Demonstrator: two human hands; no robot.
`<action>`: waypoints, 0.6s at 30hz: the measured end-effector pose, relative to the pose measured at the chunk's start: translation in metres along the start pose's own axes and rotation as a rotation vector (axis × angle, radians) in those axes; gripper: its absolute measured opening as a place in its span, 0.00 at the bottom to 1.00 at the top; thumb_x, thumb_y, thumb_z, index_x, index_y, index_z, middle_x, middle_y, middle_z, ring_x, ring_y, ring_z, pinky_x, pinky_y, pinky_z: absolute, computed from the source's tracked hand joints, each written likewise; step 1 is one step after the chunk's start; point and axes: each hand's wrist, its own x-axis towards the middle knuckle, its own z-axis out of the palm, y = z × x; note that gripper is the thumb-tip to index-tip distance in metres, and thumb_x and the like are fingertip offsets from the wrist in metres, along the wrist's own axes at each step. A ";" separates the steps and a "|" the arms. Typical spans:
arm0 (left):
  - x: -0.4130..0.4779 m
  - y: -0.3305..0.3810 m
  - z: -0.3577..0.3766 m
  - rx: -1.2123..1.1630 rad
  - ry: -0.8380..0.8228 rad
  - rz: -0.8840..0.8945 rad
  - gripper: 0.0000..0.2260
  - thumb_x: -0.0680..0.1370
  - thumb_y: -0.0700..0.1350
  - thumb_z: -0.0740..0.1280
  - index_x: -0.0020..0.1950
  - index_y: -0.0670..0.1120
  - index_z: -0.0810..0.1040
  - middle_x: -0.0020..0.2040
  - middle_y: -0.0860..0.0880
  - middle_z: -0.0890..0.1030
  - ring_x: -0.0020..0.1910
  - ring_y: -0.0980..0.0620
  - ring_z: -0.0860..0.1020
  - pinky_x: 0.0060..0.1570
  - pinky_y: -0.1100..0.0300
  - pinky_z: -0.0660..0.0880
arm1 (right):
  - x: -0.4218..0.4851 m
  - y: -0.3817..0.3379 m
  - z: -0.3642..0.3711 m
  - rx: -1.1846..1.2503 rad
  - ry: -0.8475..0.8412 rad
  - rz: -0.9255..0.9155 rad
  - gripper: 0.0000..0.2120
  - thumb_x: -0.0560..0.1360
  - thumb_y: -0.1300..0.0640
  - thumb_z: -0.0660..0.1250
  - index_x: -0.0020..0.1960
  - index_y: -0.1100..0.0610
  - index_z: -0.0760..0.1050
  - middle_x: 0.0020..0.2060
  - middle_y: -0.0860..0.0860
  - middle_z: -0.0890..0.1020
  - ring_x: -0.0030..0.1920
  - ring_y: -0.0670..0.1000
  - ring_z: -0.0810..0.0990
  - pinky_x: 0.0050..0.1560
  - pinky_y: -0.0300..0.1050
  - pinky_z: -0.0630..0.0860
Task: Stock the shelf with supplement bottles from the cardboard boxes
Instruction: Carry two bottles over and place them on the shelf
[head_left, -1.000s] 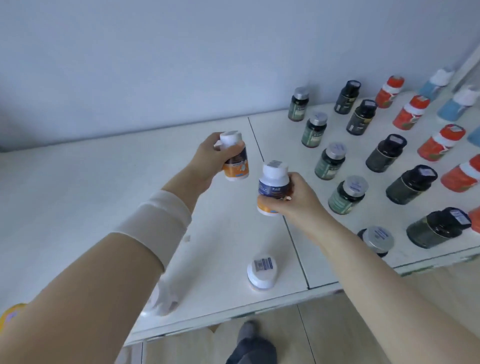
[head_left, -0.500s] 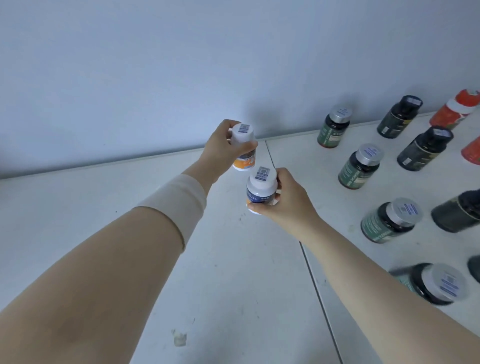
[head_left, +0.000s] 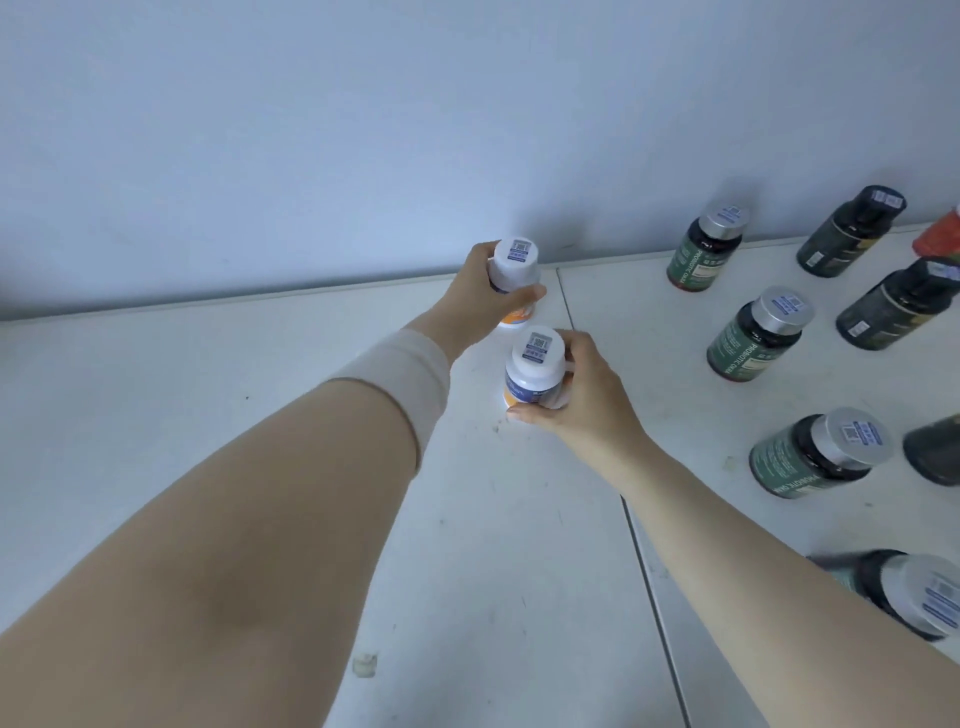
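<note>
Two white-capped bottles, one gripped in each hand, at the white shelf (head_left: 649, 322).

The left hand (head_left: 475, 296) grasps the far bottle (head_left: 515, 262) near the wall; the right hand (head_left: 584, 408) grasps the near bottle (head_left: 535, 366) just left of the panel seam. Whether either touches the shelf cannot be told. Green bottles (head_left: 756, 340) stand to the right.
</note>
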 end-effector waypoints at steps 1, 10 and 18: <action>-0.003 0.004 -0.004 0.032 -0.006 -0.038 0.33 0.73 0.44 0.72 0.73 0.45 0.58 0.66 0.48 0.70 0.63 0.52 0.71 0.58 0.62 0.66 | -0.001 -0.004 -0.002 -0.008 0.005 0.000 0.40 0.61 0.60 0.79 0.67 0.55 0.64 0.59 0.48 0.74 0.62 0.50 0.70 0.56 0.30 0.67; -0.131 0.052 -0.076 0.880 0.236 0.006 0.33 0.74 0.49 0.70 0.74 0.46 0.59 0.69 0.43 0.66 0.69 0.44 0.65 0.67 0.52 0.62 | -0.059 -0.078 -0.043 -0.337 0.014 -0.209 0.43 0.64 0.52 0.77 0.72 0.57 0.58 0.66 0.53 0.65 0.67 0.53 0.59 0.64 0.41 0.57; -0.361 0.018 -0.134 1.036 0.528 -0.286 0.31 0.73 0.49 0.71 0.72 0.46 0.60 0.68 0.41 0.66 0.68 0.41 0.65 0.64 0.48 0.64 | -0.178 -0.154 0.030 -0.584 -0.156 -0.546 0.37 0.67 0.53 0.74 0.71 0.57 0.60 0.67 0.58 0.62 0.68 0.60 0.61 0.65 0.52 0.63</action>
